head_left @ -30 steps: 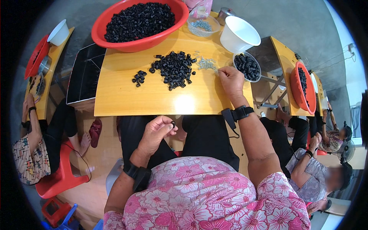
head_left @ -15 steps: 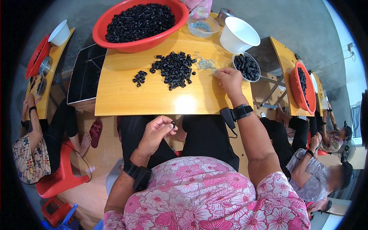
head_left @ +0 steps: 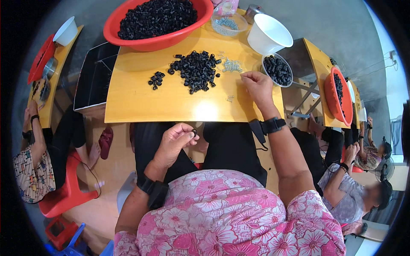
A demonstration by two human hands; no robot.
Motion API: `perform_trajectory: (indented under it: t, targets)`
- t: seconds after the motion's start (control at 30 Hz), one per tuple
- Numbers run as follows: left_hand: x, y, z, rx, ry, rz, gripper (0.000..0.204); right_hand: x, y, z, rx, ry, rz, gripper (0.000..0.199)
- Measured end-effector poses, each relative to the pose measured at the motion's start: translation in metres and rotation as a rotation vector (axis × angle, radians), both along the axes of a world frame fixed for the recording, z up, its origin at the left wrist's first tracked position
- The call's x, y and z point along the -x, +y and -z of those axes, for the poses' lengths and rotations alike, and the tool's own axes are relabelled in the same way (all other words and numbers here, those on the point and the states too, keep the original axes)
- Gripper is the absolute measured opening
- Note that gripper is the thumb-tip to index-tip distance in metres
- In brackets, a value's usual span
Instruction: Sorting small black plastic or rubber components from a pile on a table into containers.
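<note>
My left hand (head_left: 175, 143) is above my lap, just off the table's near edge, pinching a small black plastic cap (head_left: 194, 132) between thumb and fingers. Over the right part of the table, my right hand (head_left: 259, 88) has its fingertips pressed together; whatever they may hold is too small to make out. Close to those fingertips lies a pile of small silvery metal pieces, spring-like (head_left: 232, 65). A few more silvery pieces (head_left: 230, 98) lie nearer to me. Left of these spreads a heap of black plastic caps (head_left: 196, 70), with a smaller group of caps (head_left: 156, 80) beside it.
A large red basin (head_left: 164, 42) full of black parts stands at the back. Behind the pile are a clear bowl (head_left: 229, 30) of silvery pieces, a white tub (head_left: 267, 36) and a clear tub (head_left: 277, 70) of black parts. Other people sit at side tables (head_left: 314, 64).
A few silvery pieces now lie apart from the pile, toward the table's near edge. My right hand stays near the pile; my left keeps hold of the black cap. The view has shifted slightly.
</note>
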State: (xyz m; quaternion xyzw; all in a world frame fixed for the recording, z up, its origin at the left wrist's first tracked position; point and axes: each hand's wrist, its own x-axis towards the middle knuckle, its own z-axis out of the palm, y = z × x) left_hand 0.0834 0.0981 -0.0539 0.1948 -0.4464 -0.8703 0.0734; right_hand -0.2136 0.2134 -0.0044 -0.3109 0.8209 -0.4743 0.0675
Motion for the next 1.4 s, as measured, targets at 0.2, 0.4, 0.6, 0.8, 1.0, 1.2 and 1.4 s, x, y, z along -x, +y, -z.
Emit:
perform_trajectory:
  t: [0.2, 0.4, 0.6, 0.8, 1.0, 1.2, 1.4]
  targets:
    - [0.007, 0.004, -0.002, -0.023, -0.027, 0.002, 0.011, -0.057, 0.021, -0.02, -0.107, 0.091, -0.31, 0.027]
    - [0.007, 0.006, 0.001, -0.003, -0.038, 0.033, 0.011, -0.072, 0.021, -0.007, -0.051, 0.194, -0.355, 0.023]
    - [0.007, 0.008, -0.001, -0.017, -0.032, 0.019, 0.01, -0.058, 0.018, 0.003, -0.065, 0.309, -0.362, 0.017]
    - [0.007, 0.006, 0.002, 0.003, -0.067, 0.02, 0.01, -0.042, 0.006, 0.005, -0.017, 0.34, -0.34, 0.025]
    - [0.005, 0.005, 0.004, 0.009, -0.052, 0.014, 0.01, -0.045, 0.012, 0.011, 0.042, 0.155, -0.197, 0.034]
    - [0.003, 0.004, 0.006, -0.012, -0.054, 0.017, 0.01, -0.048, 0.015, 0.016, -0.023, 0.258, -0.182, 0.036]
    - [0.002, 0.004, 0.003, -0.011, -0.061, -0.003, 0.009, -0.049, 0.023, 0.012, 0.053, 0.27, -0.072, 0.041]
